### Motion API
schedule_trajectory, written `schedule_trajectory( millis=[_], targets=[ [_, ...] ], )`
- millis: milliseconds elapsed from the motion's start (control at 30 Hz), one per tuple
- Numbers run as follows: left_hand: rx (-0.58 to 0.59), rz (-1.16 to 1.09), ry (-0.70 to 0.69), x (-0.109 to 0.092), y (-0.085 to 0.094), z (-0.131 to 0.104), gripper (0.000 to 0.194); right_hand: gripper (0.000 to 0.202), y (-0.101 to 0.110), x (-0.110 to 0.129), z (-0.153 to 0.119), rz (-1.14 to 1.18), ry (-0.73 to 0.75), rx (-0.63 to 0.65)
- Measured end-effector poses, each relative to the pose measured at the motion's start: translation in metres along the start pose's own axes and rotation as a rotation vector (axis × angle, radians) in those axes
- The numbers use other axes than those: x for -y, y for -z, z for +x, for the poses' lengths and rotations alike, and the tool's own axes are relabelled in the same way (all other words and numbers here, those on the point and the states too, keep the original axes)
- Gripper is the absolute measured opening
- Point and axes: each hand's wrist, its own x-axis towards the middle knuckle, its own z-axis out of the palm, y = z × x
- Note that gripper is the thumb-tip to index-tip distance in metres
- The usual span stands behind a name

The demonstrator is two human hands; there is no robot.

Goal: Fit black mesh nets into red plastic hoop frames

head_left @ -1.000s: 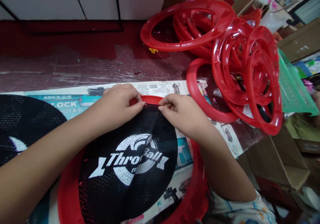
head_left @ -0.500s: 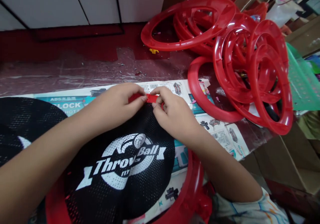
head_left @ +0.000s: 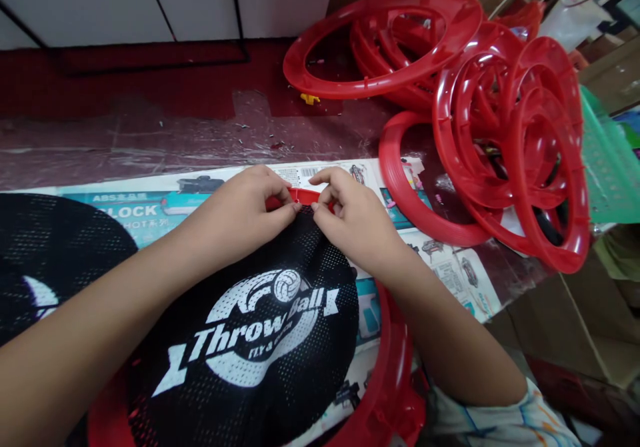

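Note:
A round black mesh net (head_left: 320, 340) printed "Throw Ball" in white lies over a red plastic ring (head_left: 387, 367) in front of me. At the far edge, the mesh meets the ring's red rim. My left hand (head_left: 255, 207) is closed there, thumb and fingers pinching mesh against rim. Just to its right, my right hand (head_left: 353, 217) grips the same edge with its thumb and curled fingers, its index finger lifted a little. A short stretch of rim shows between the two hands. My left forearm covers part of the net's left side.
Several red rings (head_left: 450, 80) are heaped at the back right, with one flat ring (head_left: 400, 167) beside them. Another black mesh net (head_left: 60, 247) lies at left. Printed cardboard (head_left: 145, 217) covers the table underneath. A black wire frame (head_left: 240, 20) stands behind, and a green perforated sheet (head_left: 610, 167) is at right.
Both hands stay at the far rim. The right index finger has lifted from the rim, and the right hand has shifted slightly right. The net's printed middle looks flatter and less folded.

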Motion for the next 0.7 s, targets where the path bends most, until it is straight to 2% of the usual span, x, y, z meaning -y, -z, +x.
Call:
schedule_trajectory(
  millis=[300, 400, 433, 567, 700],
  targets=[
    [-0.015, 0.068, -0.018, 0.0, -0.002, -0.001, 0.022, 0.031, 0.0, 0.004, -0.001, -0.127, 0.009, -0.007],
    [0.023, 0.126, -0.025, 0.005, 0.005, -0.003, 0.026, 0.016, 0.008, 0.017, -0.011, -0.286, 0.024, -0.011],
    [0.034, 0.162, -0.023, 0.008, 0.009, -0.004, 0.028, 0.011, 0.011, 0.022, -0.015, -0.353, 0.018, 0.017],
    [0.094, 0.332, 0.0, 0.022, 0.026, -0.008, 0.032, 0.027, 0.005, 0.036, -0.029, -0.584, 0.02, 0.25],
    [0.161, 0.483, 0.02, 0.033, 0.036, -0.009, 0.036, 0.024, -0.018, 0.037, -0.03, -0.698, 0.104, 0.273]
  ],
)
